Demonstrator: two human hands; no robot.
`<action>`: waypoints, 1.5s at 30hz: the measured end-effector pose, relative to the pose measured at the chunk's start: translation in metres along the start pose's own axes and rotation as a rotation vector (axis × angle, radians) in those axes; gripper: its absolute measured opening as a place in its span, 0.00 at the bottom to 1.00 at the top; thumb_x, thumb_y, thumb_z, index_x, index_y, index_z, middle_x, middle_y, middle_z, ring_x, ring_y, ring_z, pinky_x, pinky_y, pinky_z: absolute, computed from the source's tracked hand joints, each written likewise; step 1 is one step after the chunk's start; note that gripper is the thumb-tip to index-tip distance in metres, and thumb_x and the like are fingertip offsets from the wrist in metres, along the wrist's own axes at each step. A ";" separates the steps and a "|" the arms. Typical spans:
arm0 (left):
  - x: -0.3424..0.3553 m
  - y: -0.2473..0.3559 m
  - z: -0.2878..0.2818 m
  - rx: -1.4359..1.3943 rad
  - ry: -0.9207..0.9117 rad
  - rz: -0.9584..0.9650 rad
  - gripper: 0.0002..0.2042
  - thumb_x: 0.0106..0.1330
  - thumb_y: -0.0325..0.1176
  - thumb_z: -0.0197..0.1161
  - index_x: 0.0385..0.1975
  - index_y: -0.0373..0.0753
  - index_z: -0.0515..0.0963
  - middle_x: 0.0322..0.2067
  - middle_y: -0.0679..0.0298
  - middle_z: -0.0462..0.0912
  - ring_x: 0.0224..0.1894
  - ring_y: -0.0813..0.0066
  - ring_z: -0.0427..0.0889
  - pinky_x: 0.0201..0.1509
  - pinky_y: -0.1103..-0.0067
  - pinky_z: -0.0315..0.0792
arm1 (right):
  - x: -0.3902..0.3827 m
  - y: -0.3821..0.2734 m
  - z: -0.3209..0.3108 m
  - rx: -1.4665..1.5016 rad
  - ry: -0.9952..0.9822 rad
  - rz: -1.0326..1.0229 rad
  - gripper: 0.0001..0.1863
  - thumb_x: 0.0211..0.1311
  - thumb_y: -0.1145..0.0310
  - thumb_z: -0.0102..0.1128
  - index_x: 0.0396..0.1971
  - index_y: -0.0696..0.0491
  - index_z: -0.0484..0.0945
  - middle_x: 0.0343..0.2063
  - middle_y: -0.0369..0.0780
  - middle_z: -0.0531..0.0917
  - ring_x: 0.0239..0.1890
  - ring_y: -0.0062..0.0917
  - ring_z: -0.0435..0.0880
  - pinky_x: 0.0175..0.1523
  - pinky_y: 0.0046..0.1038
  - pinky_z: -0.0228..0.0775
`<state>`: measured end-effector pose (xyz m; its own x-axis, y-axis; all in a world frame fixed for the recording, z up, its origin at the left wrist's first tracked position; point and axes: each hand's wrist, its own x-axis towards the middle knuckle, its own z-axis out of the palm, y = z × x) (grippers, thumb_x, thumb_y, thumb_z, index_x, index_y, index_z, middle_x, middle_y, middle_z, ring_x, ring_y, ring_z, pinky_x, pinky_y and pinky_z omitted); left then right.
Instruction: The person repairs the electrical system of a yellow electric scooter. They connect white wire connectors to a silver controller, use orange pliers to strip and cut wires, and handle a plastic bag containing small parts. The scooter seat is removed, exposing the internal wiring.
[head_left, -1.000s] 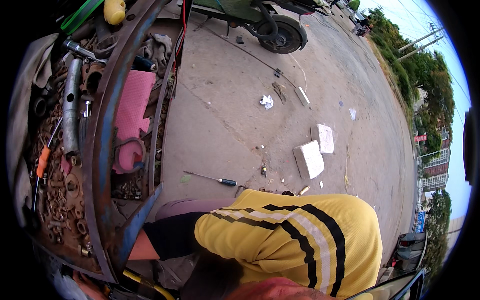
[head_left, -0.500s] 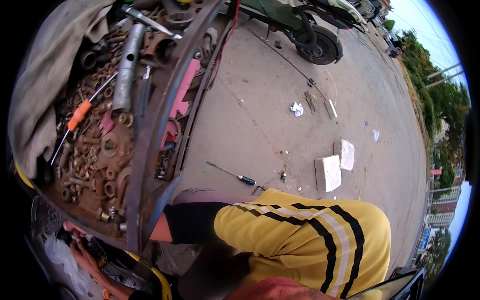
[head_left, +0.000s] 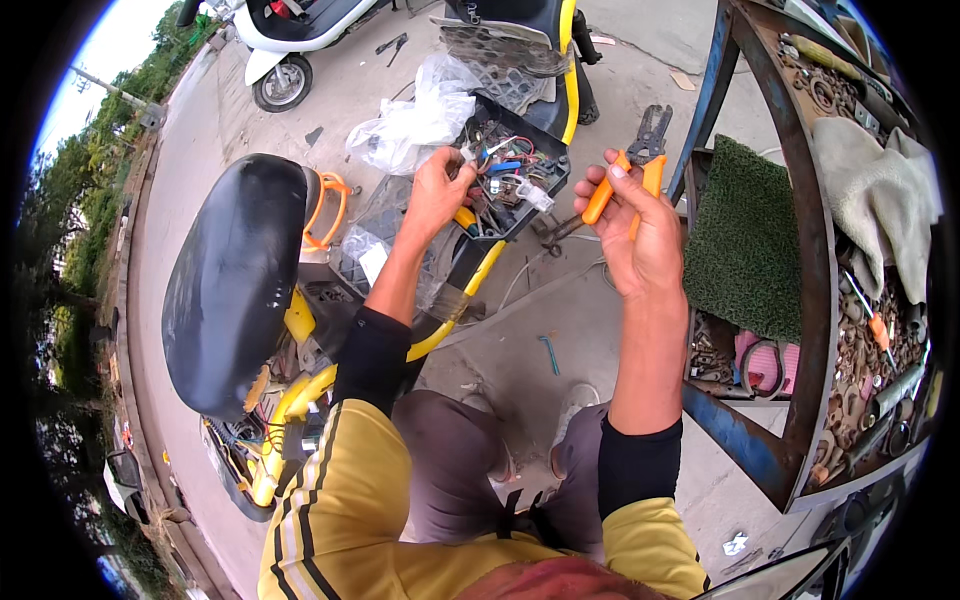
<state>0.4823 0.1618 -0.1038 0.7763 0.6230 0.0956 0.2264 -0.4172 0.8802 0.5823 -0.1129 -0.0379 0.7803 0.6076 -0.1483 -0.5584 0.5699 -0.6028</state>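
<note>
My right hand is raised beside the bench, its fingers and thumb around the orange handles of wire-stripping pliers. Their dark notched jaws point away from me and the handles are spread. My left hand is closed in a pinch at the near left edge of a black tray on the yellow scooter. Something small and whitish shows at its fingertips, too small to name. In the tray lie wires, connectors and small parts. A yellow-handled tool rests just right of my left wrist.
A crumpled clear plastic bag lies beyond my left hand. The scooter's black seat is tipped up at left, near an orange cable loop. At right stands a metal bench with bolts, a cloth and green turf matting.
My view has swung from the bench and road to the scooter. My right hand, formerly hidden behind the bench, now shows with the pliers. My left hand is now at the tray.
</note>
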 end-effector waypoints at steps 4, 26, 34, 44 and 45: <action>-0.019 0.011 -0.001 0.627 -0.099 0.424 0.15 0.65 0.31 0.65 0.49 0.31 0.81 0.57 0.54 0.81 0.57 0.55 0.80 0.62 0.66 0.74 | -0.001 -0.002 -0.010 0.010 -0.014 -0.011 0.19 0.72 0.71 0.61 0.58 0.60 0.71 0.42 0.44 0.82 0.43 0.30 0.86 0.47 0.32 0.81; 0.110 0.036 0.026 1.285 0.162 0.157 0.42 0.53 0.60 0.75 0.66 0.44 0.70 0.66 0.53 0.69 0.68 0.47 0.69 0.68 0.50 0.64 | -0.001 -0.002 -0.012 0.005 -0.006 -0.008 0.18 0.72 0.69 0.60 0.58 0.59 0.73 0.44 0.45 0.82 0.45 0.33 0.84 0.51 0.36 0.80; 0.127 0.034 -0.028 1.101 0.142 0.199 0.28 0.59 0.53 0.67 0.54 0.40 0.80 0.54 0.54 0.82 0.56 0.50 0.81 0.59 0.60 0.76 | 0.000 -0.005 -0.014 0.003 -0.006 -0.022 0.21 0.73 0.68 0.60 0.60 0.60 0.71 0.44 0.45 0.81 0.45 0.33 0.84 0.51 0.35 0.80; 0.120 0.025 -0.045 0.948 0.185 0.254 0.24 0.62 0.50 0.68 0.52 0.40 0.80 0.52 0.53 0.83 0.56 0.50 0.81 0.59 0.59 0.75 | -0.002 -0.006 -0.013 0.033 -0.015 -0.016 0.22 0.72 0.70 0.61 0.60 0.61 0.69 0.42 0.45 0.81 0.43 0.31 0.85 0.47 0.32 0.79; 0.118 0.025 -0.044 0.937 0.175 0.260 0.24 0.62 0.49 0.69 0.52 0.40 0.80 0.52 0.54 0.84 0.56 0.50 0.80 0.60 0.59 0.74 | -0.001 -0.006 -0.014 0.040 -0.018 -0.015 0.22 0.72 0.70 0.61 0.60 0.61 0.69 0.42 0.45 0.81 0.43 0.31 0.85 0.47 0.32 0.79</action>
<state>0.5537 0.2544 -0.0502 0.7872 0.4949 0.3679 0.4937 -0.8633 0.1049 0.5890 -0.1249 -0.0449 0.7835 0.6085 -0.1257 -0.5581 0.6002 -0.5730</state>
